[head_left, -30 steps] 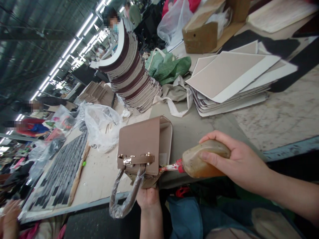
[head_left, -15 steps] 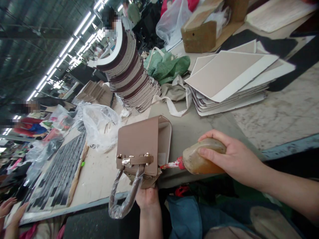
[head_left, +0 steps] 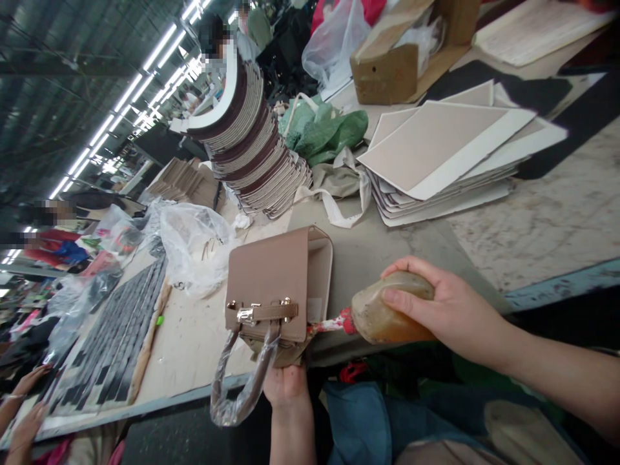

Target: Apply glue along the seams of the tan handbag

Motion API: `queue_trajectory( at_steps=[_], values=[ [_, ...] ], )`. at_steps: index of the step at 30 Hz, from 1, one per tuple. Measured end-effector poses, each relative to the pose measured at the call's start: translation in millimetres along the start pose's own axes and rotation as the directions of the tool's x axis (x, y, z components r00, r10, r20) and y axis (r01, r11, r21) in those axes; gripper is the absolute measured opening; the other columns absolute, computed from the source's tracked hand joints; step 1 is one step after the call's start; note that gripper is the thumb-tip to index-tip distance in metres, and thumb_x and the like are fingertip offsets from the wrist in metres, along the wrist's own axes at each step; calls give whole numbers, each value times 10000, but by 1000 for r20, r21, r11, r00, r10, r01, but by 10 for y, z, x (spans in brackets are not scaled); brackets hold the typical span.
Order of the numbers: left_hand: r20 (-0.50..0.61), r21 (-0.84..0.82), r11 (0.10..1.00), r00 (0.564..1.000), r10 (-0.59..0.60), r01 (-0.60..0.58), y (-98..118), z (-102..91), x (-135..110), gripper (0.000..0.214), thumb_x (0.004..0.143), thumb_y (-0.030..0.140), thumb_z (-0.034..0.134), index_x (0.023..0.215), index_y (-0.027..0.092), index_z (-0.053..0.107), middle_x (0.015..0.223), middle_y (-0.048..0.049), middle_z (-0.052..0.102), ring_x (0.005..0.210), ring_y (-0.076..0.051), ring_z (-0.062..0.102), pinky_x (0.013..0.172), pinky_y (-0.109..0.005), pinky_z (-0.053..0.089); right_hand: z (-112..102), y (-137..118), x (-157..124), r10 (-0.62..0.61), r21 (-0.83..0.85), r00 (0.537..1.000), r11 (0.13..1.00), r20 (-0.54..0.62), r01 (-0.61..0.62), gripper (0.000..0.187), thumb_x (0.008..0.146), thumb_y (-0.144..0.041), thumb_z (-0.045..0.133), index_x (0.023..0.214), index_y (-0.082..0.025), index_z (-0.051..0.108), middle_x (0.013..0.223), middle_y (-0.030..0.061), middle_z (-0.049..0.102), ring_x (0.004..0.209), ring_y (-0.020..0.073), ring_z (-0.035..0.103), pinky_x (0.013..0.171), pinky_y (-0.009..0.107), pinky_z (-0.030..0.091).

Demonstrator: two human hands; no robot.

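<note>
Holding a tan bag (head_left: 271, 278) at the near edge of the table (head_left: 378, 252), the left hand (head_left: 285, 385) comes up from 6 o'clock and clasps the bag's lower end; its fingers are largely hidden behind the bag, but the grip reads as closed on it. The bag lies flat with its gold clasp (head_left: 252, 313) uppermost, and its film-wrapped handle (head_left: 242, 381) hangs over the edge, probably to keep it off the work surface. The right hand (head_left: 450, 316), entering from 4 o'clock, wraps thumb and fingers around a soft amber bottle (head_left: 382, 316) laid almost level. Its red-stained nozzle (head_left: 329, 323) touches the bag's side at the bag's 3 o'clock; the level hold appears to aim the tip into that side seam. At 1 o'clock of the bag lie stacked panels (head_left: 436, 155); at 12 o'clock stands a curved stack (head_left: 256, 148) with green cloth (head_left: 324, 132) beside it, and a carton (head_left: 387, 64) lies beyond. A plastic sack (head_left: 194, 245) sits at 10 o'clock, a tray (head_left: 116, 336) of dark pieces at 9 o'clock, and a co-worker's hands (head_left: 24, 413) at 8 o'clock.
</note>
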State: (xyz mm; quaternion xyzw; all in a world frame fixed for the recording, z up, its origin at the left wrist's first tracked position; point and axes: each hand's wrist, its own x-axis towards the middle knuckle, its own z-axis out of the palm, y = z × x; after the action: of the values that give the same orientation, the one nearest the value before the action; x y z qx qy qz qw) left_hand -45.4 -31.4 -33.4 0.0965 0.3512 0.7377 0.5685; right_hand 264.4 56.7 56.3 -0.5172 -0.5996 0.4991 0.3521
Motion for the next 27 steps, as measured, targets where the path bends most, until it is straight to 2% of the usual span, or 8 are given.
queue_trajectory(
  at_steps=[5,7,11,14,16,21,27],
  values=[
    [16,-51,995,996,87,-86,27,-114,51,445,952,249,253,1181,273,633,1320,-41,580,1290,-229,447,1080,-498,311,-2,15,24,80,112,989,989,121,-94,311,814,-505,554,915,-211,569,697,-21,631,624,164,597,553,253,459],
    [-16,-47,994,995,94,-95,2,-126,53,417,960,282,279,1217,288,608,1359,-35,544,1318,-226,410,1099,-511,261,-32,31,56,74,59,995,995,73,-79,323,798,-514,563,917,-214,578,707,-16,635,633,170,599,566,262,461],
    [-98,-62,989,987,126,-133,-63,-30,19,415,974,315,297,1338,285,494,1423,-45,465,1363,-198,332,1130,-494,163,-130,68,121,-15,-114,993,994,-120,1,309,774,-505,581,915,-230,597,741,-8,637,649,180,591,578,277,455],
    [-132,-100,987,985,116,-129,-82,63,-11,440,982,314,272,1392,263,424,1420,-56,464,1357,-184,341,1133,-462,178,-192,95,144,-118,-201,975,976,-189,79,282,766,-478,593,903,-232,598,762,1,637,659,187,590,578,283,453],
    [-123,-131,984,987,105,-121,-89,89,-32,456,980,330,262,1409,255,397,1405,-67,478,1344,-206,365,1121,-494,201,-205,107,144,-181,-246,963,960,-199,130,258,767,-453,597,896,-230,595,767,5,635,658,188,591,573,281,449],
    [-66,-226,968,993,97,-110,-110,68,-72,451,966,358,291,1397,302,410,1428,-69,446,1331,-248,385,1087,-555,238,-147,106,110,-299,-295,949,920,-106,257,215,779,-397,599,907,-225,592,774,1,634,652,176,593,577,275,444],
    [-223,-97,985,968,118,-143,-83,183,-54,419,965,338,319,1333,260,503,1402,-82,484,1339,-242,372,1076,-544,260,-53,126,73,-422,-282,906,867,22,411,175,810,-342,588,930,-216,574,839,32,621,721,197,592,639,305,465]
  ],
)
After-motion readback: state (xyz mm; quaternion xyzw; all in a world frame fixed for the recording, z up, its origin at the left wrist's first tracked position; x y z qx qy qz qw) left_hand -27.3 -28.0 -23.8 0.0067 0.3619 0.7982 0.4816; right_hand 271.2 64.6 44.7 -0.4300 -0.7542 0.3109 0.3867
